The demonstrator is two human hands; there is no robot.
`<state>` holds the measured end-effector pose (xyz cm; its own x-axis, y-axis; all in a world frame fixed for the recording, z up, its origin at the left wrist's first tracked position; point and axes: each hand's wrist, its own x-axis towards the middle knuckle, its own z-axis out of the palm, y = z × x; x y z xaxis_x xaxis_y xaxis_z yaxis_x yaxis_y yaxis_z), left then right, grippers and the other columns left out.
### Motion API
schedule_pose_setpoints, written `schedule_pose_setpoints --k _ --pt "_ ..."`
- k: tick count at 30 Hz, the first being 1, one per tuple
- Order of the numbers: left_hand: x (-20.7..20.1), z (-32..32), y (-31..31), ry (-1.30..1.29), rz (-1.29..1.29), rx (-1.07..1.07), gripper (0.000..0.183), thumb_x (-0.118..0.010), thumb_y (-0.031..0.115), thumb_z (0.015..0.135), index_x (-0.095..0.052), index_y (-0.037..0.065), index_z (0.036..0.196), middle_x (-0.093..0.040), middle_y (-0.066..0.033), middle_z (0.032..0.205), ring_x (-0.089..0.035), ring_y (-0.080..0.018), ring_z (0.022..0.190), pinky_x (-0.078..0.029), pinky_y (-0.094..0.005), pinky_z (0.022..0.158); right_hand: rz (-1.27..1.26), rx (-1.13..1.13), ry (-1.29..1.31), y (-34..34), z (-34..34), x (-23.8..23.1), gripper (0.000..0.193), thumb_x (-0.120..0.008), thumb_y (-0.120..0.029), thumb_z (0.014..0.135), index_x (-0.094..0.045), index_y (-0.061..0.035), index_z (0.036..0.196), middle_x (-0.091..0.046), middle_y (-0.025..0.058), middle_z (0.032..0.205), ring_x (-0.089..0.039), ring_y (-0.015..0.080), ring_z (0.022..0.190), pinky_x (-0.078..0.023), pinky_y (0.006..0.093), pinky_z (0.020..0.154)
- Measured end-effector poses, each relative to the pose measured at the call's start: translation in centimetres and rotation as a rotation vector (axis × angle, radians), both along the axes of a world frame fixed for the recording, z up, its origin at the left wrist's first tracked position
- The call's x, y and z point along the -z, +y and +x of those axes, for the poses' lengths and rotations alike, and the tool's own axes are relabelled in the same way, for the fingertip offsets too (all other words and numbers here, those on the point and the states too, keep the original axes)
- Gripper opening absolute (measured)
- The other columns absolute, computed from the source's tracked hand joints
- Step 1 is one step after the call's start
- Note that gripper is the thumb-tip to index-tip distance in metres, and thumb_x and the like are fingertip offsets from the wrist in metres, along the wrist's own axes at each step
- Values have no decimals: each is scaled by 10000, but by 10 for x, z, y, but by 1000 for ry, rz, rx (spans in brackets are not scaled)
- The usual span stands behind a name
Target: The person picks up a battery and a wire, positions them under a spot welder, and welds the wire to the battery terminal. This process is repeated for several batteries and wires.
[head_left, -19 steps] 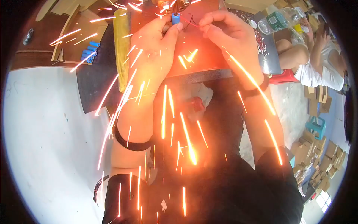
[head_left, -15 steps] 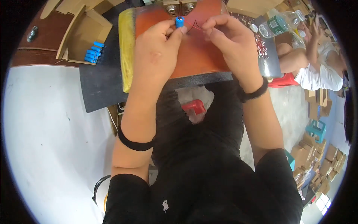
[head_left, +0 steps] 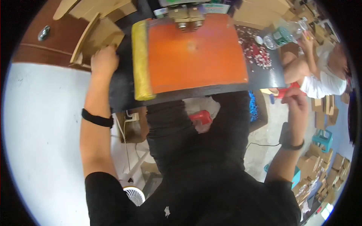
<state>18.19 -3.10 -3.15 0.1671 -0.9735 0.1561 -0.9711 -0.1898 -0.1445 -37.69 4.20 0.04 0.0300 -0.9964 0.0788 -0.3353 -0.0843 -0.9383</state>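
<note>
Left hand moved to cardboard box, right hand out beyond table; hands apart, grips unclear

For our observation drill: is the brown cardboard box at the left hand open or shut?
Open: the brown cardboard box shows its inside.

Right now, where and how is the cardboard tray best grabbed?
Probably by the left wall of the tray, pinched from above on the left: its thin edge stands raised, while the left hand covers part of the near end.
</note>
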Motion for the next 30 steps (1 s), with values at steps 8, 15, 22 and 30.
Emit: schedule_pose_setpoints --k 8,15,22,30 --pt "32 40 -31 12 145 21 249 -490 121 924 -686 61 1066 -669 -233 1087 -640 -402 1040 -518 -495 879 -80 91 717 -5 -38 98 164 -612 -41 829 -623 13 984 -610 182 992 -611 327 932 -488 394 853" --pt "-8 22 -14 112 16 22 209 -605 123 881 -675 14 1045 -661 -251 1052 -633 -416 999 -511 -477 838 -316 75 768 -56 57 84 167 -642 -101 863 -645 -28 1014 -610 159 1018 -588 355 1029 -475 408 881" --pt "-77 -87 53 757 -271 189 312 -617 31 853 -658 -5 1160 -648 -217 1078 -648 -368 949 -514 -416 853 -163 140 761 -57 41 66 159 -631 -128 868 -624 12 944 -621 149 920 -629 323 848 -500 389 763" --pt "-55 -140 42 154 -140 485 274 -633 56 890 -643 2 1159 -655 -156 1016 -647 -260 875 -519 -346 815 -632 21 464 -22 63 -5 85 -604 31 815 -579 -7 887 -595 91 933 -582 200 847 -472 321 776"
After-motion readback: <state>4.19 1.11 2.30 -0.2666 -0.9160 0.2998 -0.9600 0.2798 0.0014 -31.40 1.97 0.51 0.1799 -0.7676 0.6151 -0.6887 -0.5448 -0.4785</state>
